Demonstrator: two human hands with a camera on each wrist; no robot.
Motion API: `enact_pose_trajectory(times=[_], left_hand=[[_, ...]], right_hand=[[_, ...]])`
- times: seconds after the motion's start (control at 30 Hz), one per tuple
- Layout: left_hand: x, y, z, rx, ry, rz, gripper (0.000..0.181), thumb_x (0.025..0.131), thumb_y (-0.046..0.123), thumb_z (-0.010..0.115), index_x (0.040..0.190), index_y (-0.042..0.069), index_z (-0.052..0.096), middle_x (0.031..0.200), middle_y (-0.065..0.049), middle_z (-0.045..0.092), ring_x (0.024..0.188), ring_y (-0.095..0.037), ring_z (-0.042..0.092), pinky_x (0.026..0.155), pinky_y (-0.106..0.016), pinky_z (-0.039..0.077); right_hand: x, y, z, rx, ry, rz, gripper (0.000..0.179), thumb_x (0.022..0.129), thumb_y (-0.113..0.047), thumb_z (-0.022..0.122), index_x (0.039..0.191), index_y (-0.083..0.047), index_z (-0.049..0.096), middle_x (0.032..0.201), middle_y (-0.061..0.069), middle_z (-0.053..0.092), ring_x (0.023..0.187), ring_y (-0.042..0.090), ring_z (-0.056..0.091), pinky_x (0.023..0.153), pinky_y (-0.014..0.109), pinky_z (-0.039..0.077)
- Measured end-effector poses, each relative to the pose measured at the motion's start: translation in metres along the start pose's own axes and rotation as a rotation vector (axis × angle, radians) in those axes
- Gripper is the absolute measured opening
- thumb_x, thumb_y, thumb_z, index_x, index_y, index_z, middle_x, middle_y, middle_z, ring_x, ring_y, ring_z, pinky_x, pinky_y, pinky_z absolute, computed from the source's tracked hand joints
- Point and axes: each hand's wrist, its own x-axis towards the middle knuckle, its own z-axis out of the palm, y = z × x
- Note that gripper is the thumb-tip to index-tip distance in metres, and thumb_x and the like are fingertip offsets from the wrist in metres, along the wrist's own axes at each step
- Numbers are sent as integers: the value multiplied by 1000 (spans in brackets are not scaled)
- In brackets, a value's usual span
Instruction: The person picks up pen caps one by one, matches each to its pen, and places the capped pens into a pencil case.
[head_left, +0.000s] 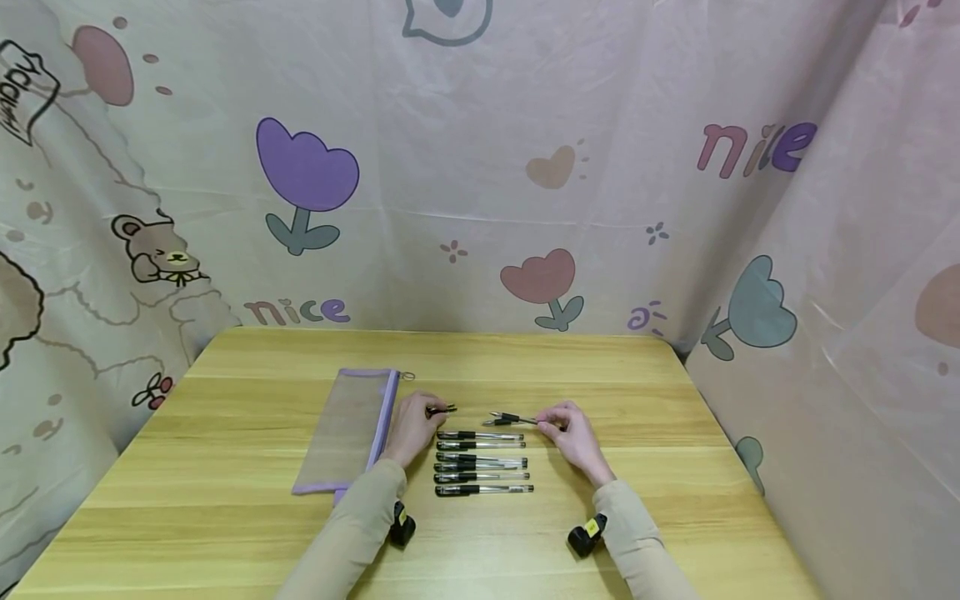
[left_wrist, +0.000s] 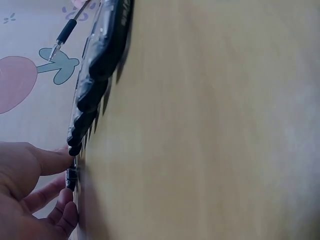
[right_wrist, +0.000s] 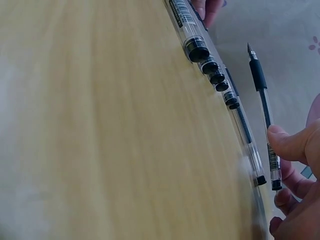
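Note:
My right hand (head_left: pixel 572 429) pinches an uncapped gel pen (right_wrist: pixel 262 95) near its rear end, between thumb and fingers. The pen has a clear barrel, a black grip and a bare tip, which points left toward the other hand in the head view. My left hand (head_left: pixel 415 427) holds a small black pen cap (left_wrist: pixel 71 176) between thumb and fingers, low over the table. Between and nearer than the hands, several capped black gel pens (head_left: pixel 483 490) lie side by side in a row, caps to the left.
A see-through mesh pouch (head_left: pixel 341 429) with purple edging and a zipper lies left of the pens, partly under the left forearm. The wooden table (head_left: pixel 187 467) meets a patterned cloth (head_left: pixel 450 167) at the back and sides.

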Motion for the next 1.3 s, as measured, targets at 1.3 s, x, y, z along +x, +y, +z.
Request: enact_pose_trajectory(times=[1.3], left_hand=[[-4, 2, 0, 53, -16, -2, 9, 92, 7, 70, 96, 5, 78, 101, -9, 62, 100, -28, 53, 88, -45, 46]], right_hand=[[4, 2, 3, 1, 21, -32, 7, 91, -5, 71, 94, -8, 77, 101, 10, 66, 92, 18, 58, 85, 33, 47]])
